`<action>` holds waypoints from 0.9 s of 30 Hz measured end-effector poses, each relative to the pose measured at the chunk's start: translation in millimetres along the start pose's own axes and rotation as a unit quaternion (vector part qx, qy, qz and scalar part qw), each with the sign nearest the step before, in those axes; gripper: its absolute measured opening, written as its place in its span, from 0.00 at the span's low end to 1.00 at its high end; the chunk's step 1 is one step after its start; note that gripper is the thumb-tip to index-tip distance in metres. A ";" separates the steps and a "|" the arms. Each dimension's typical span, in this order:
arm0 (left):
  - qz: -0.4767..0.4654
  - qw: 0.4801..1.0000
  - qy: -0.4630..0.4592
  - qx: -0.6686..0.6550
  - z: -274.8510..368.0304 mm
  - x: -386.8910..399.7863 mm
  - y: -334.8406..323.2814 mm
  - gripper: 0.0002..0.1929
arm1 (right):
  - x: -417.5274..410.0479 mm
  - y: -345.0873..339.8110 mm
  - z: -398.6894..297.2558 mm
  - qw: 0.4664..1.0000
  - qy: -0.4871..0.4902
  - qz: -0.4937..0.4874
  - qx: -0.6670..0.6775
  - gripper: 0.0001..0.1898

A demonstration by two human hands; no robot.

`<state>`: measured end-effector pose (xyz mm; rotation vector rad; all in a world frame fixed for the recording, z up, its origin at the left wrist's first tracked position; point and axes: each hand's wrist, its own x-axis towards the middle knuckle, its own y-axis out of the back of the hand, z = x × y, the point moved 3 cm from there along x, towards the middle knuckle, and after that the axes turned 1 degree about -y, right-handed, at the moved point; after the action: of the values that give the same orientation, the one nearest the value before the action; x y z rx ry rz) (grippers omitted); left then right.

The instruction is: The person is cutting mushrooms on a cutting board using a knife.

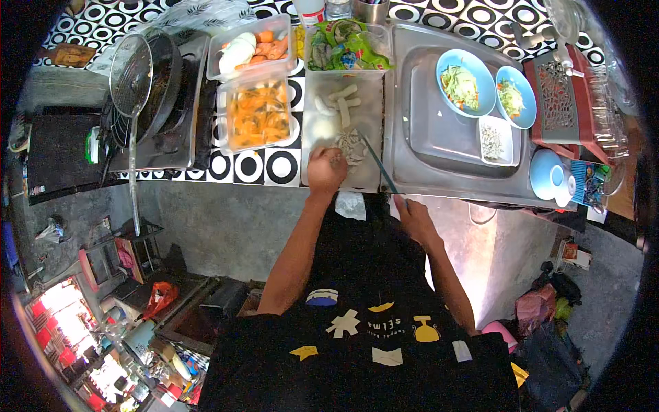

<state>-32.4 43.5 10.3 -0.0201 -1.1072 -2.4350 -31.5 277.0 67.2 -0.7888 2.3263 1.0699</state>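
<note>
My right hand (pixel 416 220) grips a knife (pixel 380 164) with a long, narrow blade, its tip over a pile of pale sliced pieces (pixel 352 149) on the steel worktop. My left hand (pixel 327 167), fingers curled, rests at the left edge of that pile; whether it holds a piece cannot be told. Beyond the pile lie several whitish stick-shaped pieces (pixel 344 105) of food and a pale round piece (pixel 325 127). Left of them stands a plastic container (pixel 221 121) of orange liquid with pieces in it. Two blue bowls (pixel 490 87) of shredded vegetables stand on the sink at the right.
A white dish (pixel 509 154) of small chopped pieces sits beside the bowls. Behind are a plastic box (pixel 212 56) of carrots and white vegetables and a box (pixel 383 38) of green packets. A wok (pixel 167 92) and a long-handled strainer (pixel 132 77) lie on the stove at left.
</note>
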 end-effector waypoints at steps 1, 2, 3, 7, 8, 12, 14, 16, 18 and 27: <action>-0.001 1.000 -0.002 0.000 2.3 1.7 -2.5 0.07 | -1.9 0.9 12.2 1.000 0.000 0.001 0.002 0.31; -0.042 0.998 -0.043 0.035 6.6 3.4 -7.3 0.07 | -1.3 -1.8 27.7 1.000 0.001 0.012 -0.005 0.31; -0.082 0.991 -0.085 0.069 10.1 3.8 -13.2 0.08 | -2.2 -1.4 31.8 1.000 0.002 0.023 -0.012 0.32; -0.098 0.989 -0.080 0.077 17.2 3.2 -20.4 0.09 | -6.6 -3.3 42.6 0.999 -0.034 -0.026 -0.003 0.33; -0.111 0.985 -0.084 0.101 19.2 3.8 -21.8 0.08 | -6.4 -4.6 43.9 0.999 -0.033 -0.026 -0.002 0.33; -0.161 0.965 -0.107 0.178 21.5 6.1 -23.8 0.10 | -4.5 -6.0 42.0 0.999 -0.027 -0.032 0.006 0.34; -0.158 0.965 -0.108 0.179 20.1 7.1 -26.9 0.10 | -3.9 -6.4 39.9 0.999 -0.026 -0.033 0.001 0.34; -0.153 0.966 -0.108 0.181 18.8 8.1 -29.9 0.10 | -2.6 -7.0 38.0 0.999 -0.024 -0.035 -0.007 0.34; -0.153 0.958 -0.116 0.211 21.3 8.9 -32.2 0.12 | -0.6 -8.5 38.0 0.999 -0.021 -0.035 -0.012 0.33; -0.167 0.960 -0.101 0.201 31.7 5.9 -33.4 0.12 | 0.3 -14.4 35.9 0.998 -0.042 -0.042 -0.015 0.33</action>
<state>-57.0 82.8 9.2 0.0516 -1.8107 -2.4816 -16.3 297.5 38.1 -0.8286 2.1922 1.0833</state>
